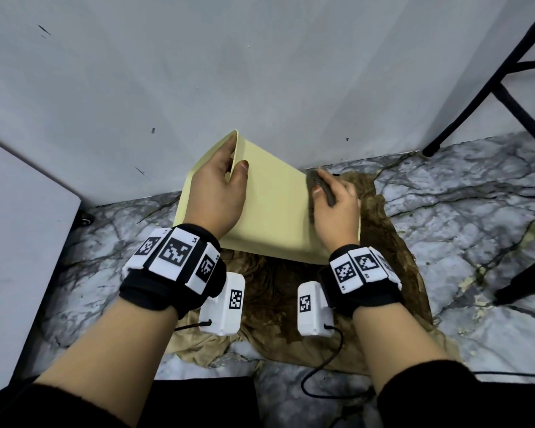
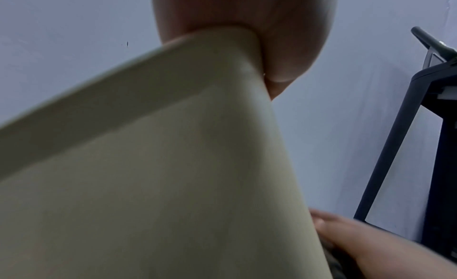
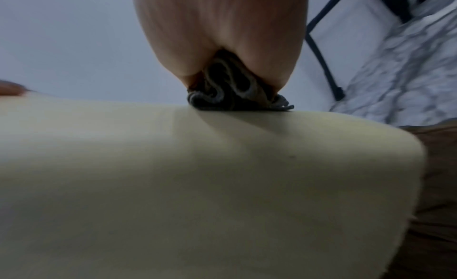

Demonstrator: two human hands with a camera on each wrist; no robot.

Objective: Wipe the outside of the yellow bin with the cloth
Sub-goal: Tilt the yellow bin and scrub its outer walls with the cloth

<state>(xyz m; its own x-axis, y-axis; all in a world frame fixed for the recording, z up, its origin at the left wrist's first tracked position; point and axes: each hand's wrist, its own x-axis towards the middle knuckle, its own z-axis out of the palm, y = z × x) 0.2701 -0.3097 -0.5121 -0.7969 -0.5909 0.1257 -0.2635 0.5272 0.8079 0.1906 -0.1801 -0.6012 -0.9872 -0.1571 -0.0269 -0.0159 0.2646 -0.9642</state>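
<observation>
Wiping is under way, judging from the head view: the yellow bin lies tipped on its side on a brown sheet spread over the marbled floor, close to the white wall. The left hand clamps the bin's rim, thumb on the outer face and fingers curled round the edge. The right hand presses a dark, bunched cloth against the bin's right edge, its fingers curled round the wad. Both wrists carry black bands with square coded markers; small characters sit beside the codes, too fine for me to read. No brand shows on the bin.

From the left wrist, the thumb and fingers pinch the rim of the bin, with the other hand blurred low on the right beside a black stand leg.

From the right wrist, the folded cloth sits squeezed in the hand and touches the bin's top surface.

Next, I reckon, comes a firm stroke across the broad face, then turning the bin to reach the sides not yet facing up.
</observation>
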